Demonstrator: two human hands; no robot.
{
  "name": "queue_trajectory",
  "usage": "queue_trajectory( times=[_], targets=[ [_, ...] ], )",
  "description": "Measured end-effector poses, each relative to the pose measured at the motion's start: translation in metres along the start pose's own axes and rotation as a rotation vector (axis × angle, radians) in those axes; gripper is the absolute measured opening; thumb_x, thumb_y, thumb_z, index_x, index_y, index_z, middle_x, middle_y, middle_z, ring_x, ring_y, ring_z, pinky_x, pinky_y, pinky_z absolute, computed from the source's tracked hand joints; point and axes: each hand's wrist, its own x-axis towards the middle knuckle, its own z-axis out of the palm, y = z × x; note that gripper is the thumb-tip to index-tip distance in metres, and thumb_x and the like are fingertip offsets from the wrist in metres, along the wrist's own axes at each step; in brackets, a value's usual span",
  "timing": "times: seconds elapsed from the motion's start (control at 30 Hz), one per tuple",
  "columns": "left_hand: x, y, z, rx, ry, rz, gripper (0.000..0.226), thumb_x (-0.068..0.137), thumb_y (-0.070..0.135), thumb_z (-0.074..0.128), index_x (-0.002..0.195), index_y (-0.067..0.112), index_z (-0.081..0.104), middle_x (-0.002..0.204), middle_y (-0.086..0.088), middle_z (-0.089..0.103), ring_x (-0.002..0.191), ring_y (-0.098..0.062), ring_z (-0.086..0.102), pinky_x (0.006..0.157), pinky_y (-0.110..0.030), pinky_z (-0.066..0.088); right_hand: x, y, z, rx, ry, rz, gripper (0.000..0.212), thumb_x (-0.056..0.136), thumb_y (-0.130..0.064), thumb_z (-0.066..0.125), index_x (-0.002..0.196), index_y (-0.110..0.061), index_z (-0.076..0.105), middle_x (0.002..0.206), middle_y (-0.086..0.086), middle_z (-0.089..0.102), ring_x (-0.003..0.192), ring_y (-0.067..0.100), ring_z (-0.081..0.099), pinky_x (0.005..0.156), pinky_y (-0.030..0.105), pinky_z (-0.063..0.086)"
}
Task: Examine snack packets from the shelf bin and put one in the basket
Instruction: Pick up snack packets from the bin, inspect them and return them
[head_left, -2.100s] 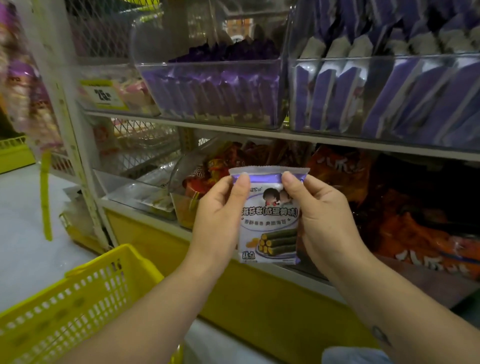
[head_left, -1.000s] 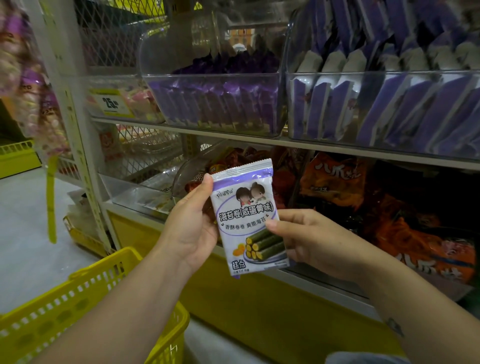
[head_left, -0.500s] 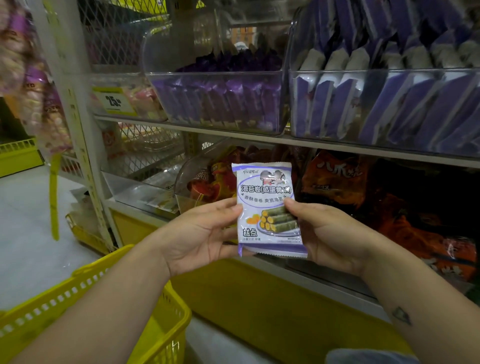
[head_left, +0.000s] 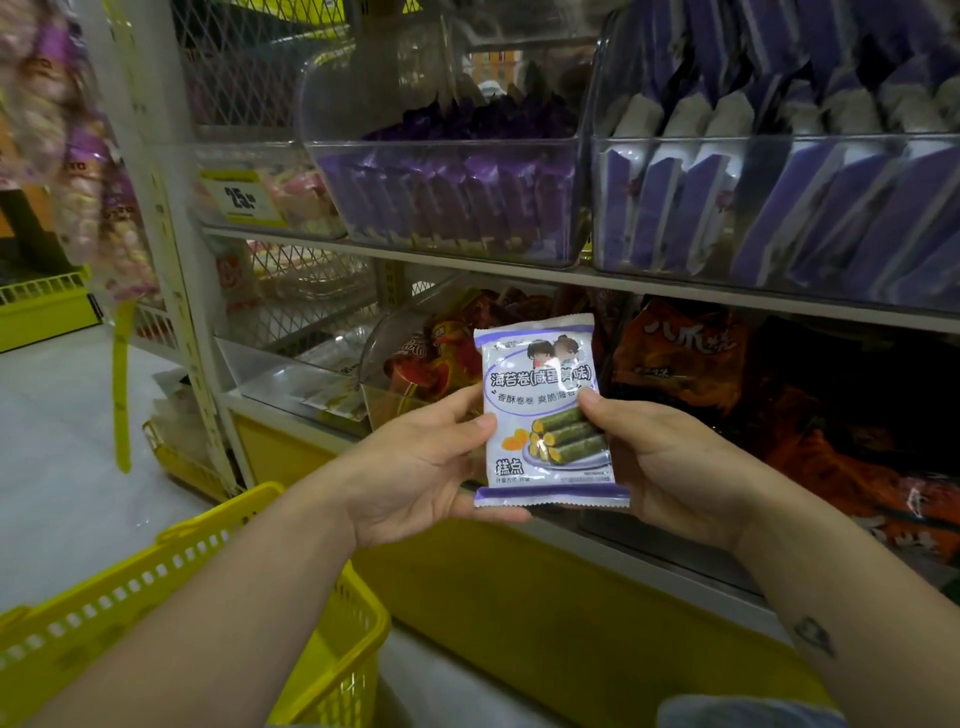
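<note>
Packet (head_left: 545, 415) is held up in the air w/ both hands, upright, printed front facing the camera: white & purple, pic of green rolls on it. It sits in front of the lower shelf (head_left: 545, 525), below the front edge of the upper shelf (head_left: 467, 270), up and to the right of the basket (head_left: 156, 571), well apart from it, so not in it yet.

L hand (head_left: 426, 462) pinches the packet's left edge: thumb on the front, fingers curled behind & under the bottom left corner. R hand (head_left: 670, 467) pinches the right edge the same way, thumb tip on the front about mid-height, fingers hidden behind. Small tattoo (head_left: 813, 634) on the right forearm.

Basket is yellow plastic w/ slotted walls, at bottom left, under the left forearm; can't tell what's inside.

Upper shelf carries two clear bins: left bin (head_left: 457, 202) w/ dark purple packs, right bin (head_left: 779, 208) w/ purple & white packs stood on edge. Yellow price tag (head_left: 241, 200) sits at the shelf's left end. Orange bags (head_left: 675, 353) fill the lower shelf behind the packet.
</note>
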Motion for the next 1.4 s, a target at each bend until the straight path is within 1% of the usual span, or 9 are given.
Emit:
queue_trajectory(
  times=[0.13,0.23,0.37,0.57,0.7,0.87,1.07,1.2,1.4],
  targets=[
    [0.011,-0.006,0.006,0.417,0.448,0.365,0.057,0.096,0.007,0.056,0.141,0.037,0.038,0.134,0.0,0.056,0.108,-0.012,0.066,0.079,-0.041,0.059,0.002,0.0,0.009,-0.074,0.071,-0.137,0.046,0.086,-0.033,0.053,0.119,-0.002,0.06,0.11,0.017,0.072,0.1,0.029,0.07,0.075,0.033,0.061],
    [0.015,-0.007,0.011,0.757,0.521,0.56,0.049,0.094,0.016,0.061,0.133,0.042,0.047,0.139,0.009,0.047,0.125,-0.006,0.051,0.101,-0.04,0.049,0.006,0.003,0.013,-0.109,0.13,-0.242,0.043,0.089,-0.029,0.053,0.127,-0.009,0.054,0.112,0.013,0.072,0.099,0.028,0.071,0.074,0.035,0.061],
    [0.013,-0.01,0.02,0.45,0.266,0.364,0.074,0.078,0.05,0.066,0.145,0.04,0.036,0.143,0.011,0.049,0.126,-0.006,0.054,0.104,-0.034,0.047,0.007,0.007,0.017,-0.231,0.026,-0.281,0.039,0.097,-0.04,0.044,0.133,-0.029,0.054,0.123,0.001,0.068,0.112,0.023,0.065,0.094,0.046,0.053],
    [0.01,-0.009,0.023,0.023,0.081,0.245,0.085,0.08,0.023,0.062,0.152,0.037,0.019,0.135,0.006,0.059,0.106,-0.012,0.068,0.078,-0.033,0.058,0.01,0.008,0.011,-0.267,0.016,-0.277,0.049,0.088,-0.043,0.051,0.136,-0.037,0.05,0.122,-0.007,0.069,0.111,0.017,0.066,0.093,0.041,0.053],
    [0.009,-0.007,0.024,-0.083,-0.014,0.21,0.067,0.091,0.017,0.057,0.149,0.035,0.03,0.103,0.007,0.072,0.084,-0.009,0.07,0.064,-0.028,0.056,0.008,0.008,0.012,-0.248,0.005,-0.288,0.054,0.082,-0.044,0.057,0.136,-0.038,0.05,0.12,-0.008,0.069,0.108,0.012,0.067,0.079,0.027,0.055],
    [0.006,-0.006,0.022,-0.106,-0.075,0.161,0.055,0.091,0.022,0.049,0.146,0.025,0.041,0.14,-0.012,0.055,0.129,-0.03,0.052,0.108,-0.048,0.042,0.008,0.009,0.01,-0.254,-0.005,-0.3,0.068,0.073,-0.03,0.076,0.131,-0.049,0.045,0.112,-0.013,0.07,0.104,0.013,0.069,0.073,0.032,0.059],
    [0.003,-0.007,0.02,0.095,0.008,0.218,0.048,0.09,0.011,0.048,0.137,0.021,0.05,0.129,-0.006,0.065,0.12,-0.023,0.061,0.091,-0.037,0.055,0.007,0.01,0.007,-0.605,0.181,-0.437,0.105,0.06,-0.041,0.089,0.142,-0.053,0.025,0.12,-0.026,0.06,0.112,-0.009,0.056,0.083,0.017,0.053],
    [0.005,-0.005,0.021,0.211,0.125,0.319,0.039,0.088,0.013,0.062,0.125,0.024,0.058,0.116,0.0,0.071,0.106,-0.018,0.068,0.079,-0.029,0.057,0.005,0.009,0.01,-0.741,0.194,-0.514,0.101,0.066,-0.03,0.085,0.14,-0.054,0.022,0.113,-0.034,0.053,0.107,-0.015,0.053,0.073,0.007,0.049],
    [0.007,-0.002,0.014,0.157,0.29,0.408,0.028,0.076,0.023,0.074,0.104,0.027,0.073,0.104,-0.005,0.074,0.094,-0.022,0.07,0.074,-0.036,0.059,0.002,0.01,0.022,-1.117,0.303,-0.591,0.103,0.068,-0.037,0.08,0.143,-0.057,0.011,0.123,-0.024,0.036,0.12,0.002,0.033,0.099,0.032,0.041]
  ],
)
